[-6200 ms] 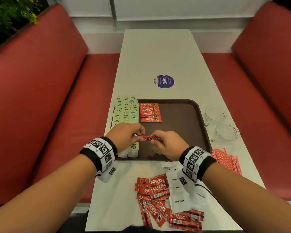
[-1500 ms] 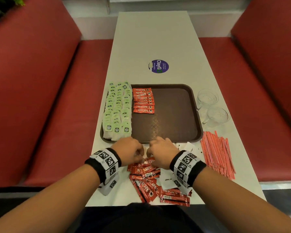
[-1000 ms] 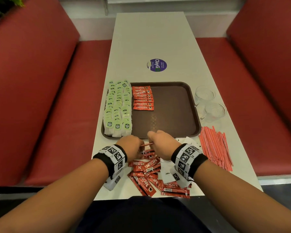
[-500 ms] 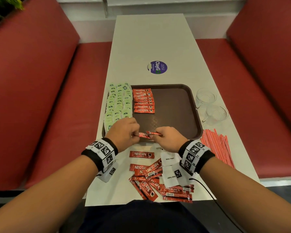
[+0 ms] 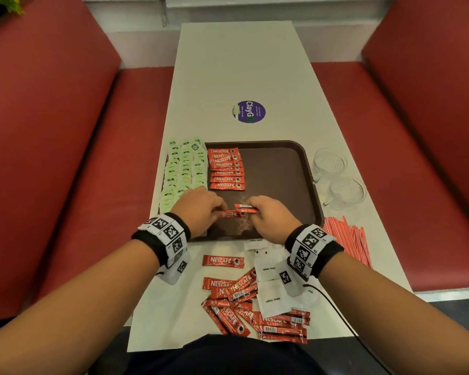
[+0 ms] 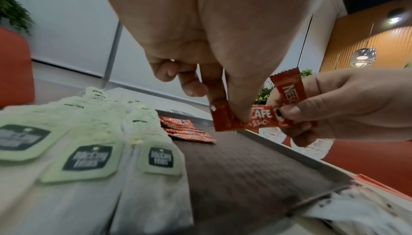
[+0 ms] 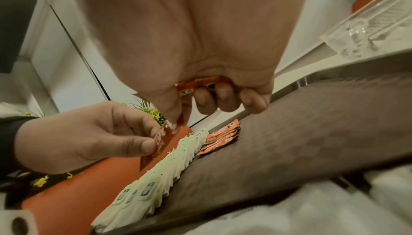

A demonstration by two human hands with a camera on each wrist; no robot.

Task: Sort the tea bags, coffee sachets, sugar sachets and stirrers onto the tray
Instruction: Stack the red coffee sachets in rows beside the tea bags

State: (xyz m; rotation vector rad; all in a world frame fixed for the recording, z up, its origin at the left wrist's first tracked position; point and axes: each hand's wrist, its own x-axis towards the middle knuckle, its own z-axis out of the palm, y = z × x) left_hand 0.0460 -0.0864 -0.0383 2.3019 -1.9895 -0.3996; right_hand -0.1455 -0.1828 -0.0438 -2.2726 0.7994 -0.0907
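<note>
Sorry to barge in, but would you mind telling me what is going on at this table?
A person is sorting drink supplies onto a brown tray. Both hands hold red coffee sachets above it: the left hand pinches one end of a sachet, the right hand holds the other end plus a second sachet. Tea bags and a column of coffee sachets are already on the tray. More coffee sachets, white sugar sachets and red stirrers lie on the table.

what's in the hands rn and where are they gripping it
Left hand pinches one red Nescafe coffee sachet by its left end; right hand pinches its right end, plus a second red sachet.
</note>
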